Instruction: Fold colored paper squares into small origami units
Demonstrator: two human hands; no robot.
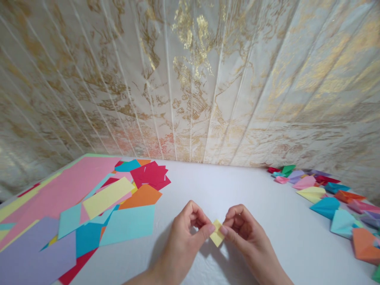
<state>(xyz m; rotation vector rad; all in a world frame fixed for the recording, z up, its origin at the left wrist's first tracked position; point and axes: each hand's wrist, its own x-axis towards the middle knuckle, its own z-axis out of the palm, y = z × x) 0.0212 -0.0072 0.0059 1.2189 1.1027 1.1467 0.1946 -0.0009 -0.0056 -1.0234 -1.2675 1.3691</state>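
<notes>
From my remote seat I log the left hand [190, 233] and right hand [249, 237] pinching opposite sides of a small yellow paper square [217, 236] over the white table [190, 182], front centre. Folded-paper shapes [325, 207] at right look finished; flat coloured sheets [102, 200] at left look unfolded. I judge this square partway.
</notes>
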